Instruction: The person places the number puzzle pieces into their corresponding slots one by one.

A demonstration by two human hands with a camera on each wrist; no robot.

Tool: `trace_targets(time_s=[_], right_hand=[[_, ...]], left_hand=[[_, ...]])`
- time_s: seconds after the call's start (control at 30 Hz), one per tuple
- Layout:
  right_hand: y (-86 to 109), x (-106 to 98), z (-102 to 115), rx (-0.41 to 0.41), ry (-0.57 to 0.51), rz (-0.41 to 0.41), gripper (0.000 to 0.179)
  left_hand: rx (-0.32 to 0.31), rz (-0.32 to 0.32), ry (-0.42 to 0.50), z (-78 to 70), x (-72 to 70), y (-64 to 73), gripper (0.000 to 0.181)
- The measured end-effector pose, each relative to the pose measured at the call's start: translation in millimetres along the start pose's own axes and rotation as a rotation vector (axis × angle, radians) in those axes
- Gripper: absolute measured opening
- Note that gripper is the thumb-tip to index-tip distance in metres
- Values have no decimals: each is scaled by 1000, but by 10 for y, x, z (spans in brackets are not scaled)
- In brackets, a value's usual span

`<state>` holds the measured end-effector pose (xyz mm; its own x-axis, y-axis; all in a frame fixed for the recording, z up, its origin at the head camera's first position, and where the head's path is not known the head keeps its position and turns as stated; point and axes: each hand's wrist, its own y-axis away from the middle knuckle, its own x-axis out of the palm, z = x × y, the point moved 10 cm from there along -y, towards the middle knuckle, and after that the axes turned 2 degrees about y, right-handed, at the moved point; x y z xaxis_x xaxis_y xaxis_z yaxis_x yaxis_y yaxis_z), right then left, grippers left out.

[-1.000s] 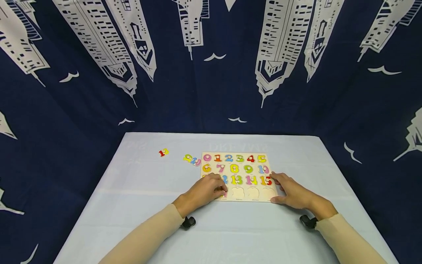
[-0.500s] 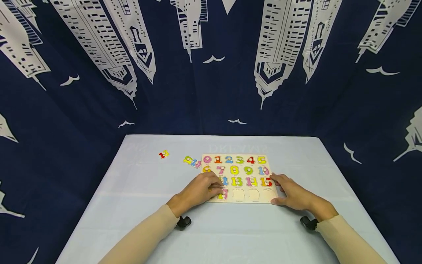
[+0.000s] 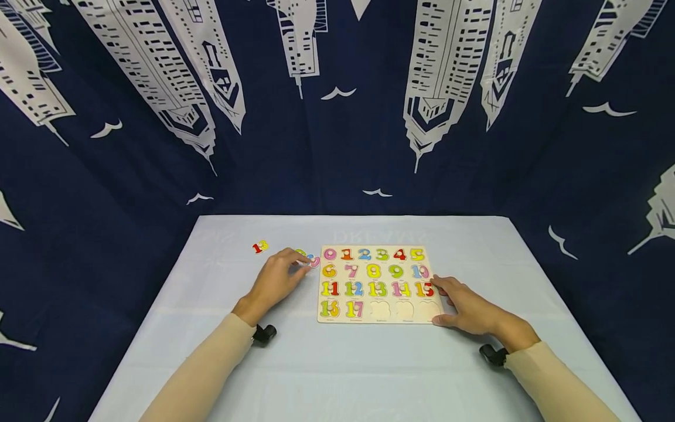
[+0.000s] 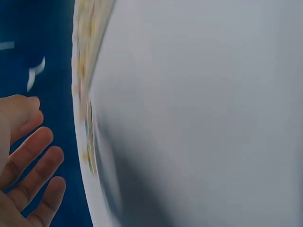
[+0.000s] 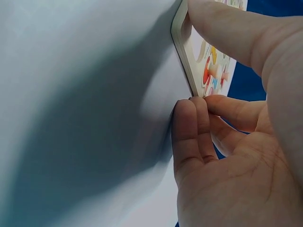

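Note:
A wooden number puzzle board point(image 3: 392, 310) lies on the white table, number pieces filling its upper three rows and the left of its bottom row, with bare recesses to the right. My left hand point(image 3: 279, 278) reaches past its left side, thumb and forefinger over a blue-and-pink number piece point(image 3: 314, 262). The left wrist view shows its fingers point(image 4: 40, 165) loosely spread. Partly covered by that hand is a yellow-green piece point(image 3: 300, 252). At the right side, my right hand point(image 3: 469, 308) steadies the board, thumb on the near corner, other fingertips point(image 5: 184, 111) against the edge.
Farther left on the table lies a red-and-yellow number piece point(image 3: 260, 247). A navy cloth point(image 3: 316, 152) printed with white buildings and birds hangs behind the table's far edge. Black wrist cameras point(image 3: 265, 334) sit under both wrists.
My left hand has left the 17 piece in the bottom row and moved left and away, to the loose pieces beside the board. The right hand stays at the board's edge.

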<state>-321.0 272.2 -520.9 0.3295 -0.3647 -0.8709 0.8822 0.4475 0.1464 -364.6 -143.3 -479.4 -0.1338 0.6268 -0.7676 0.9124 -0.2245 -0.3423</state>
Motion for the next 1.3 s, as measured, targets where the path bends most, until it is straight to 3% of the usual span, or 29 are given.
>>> trace_targets(time_s=[0.27, 0.47, 0.6, 0.73, 0.87, 1.13, 1.3], right_hand=[[7, -19, 7, 2, -1, -5, 103], [-16, -32, 6, 4, 8, -8, 103], [-23, -30, 29, -5, 2, -8, 103], [-18, -7, 21, 7, -6, 2, 104], [-13, -12, 19, 15, 4, -2, 103], [1, -13, 19, 11, -3, -4, 103], [5, -7, 6, 11, -2, -4, 103]], left_hand=[[-150, -135, -35, 704, -422, -105, 30], [-261, -165, -59, 1102, -643, -160, 42], [-339, -132, -65, 1290, -664, -173, 41], [-387, -81, -81, 1400, -586, -178, 38], [-416, -77, -98, 1458, -532, -189, 31], [-443, -84, -111, 1457, -517, -188, 24], [-421, -91, -112, 1391, -525, -166, 23]])
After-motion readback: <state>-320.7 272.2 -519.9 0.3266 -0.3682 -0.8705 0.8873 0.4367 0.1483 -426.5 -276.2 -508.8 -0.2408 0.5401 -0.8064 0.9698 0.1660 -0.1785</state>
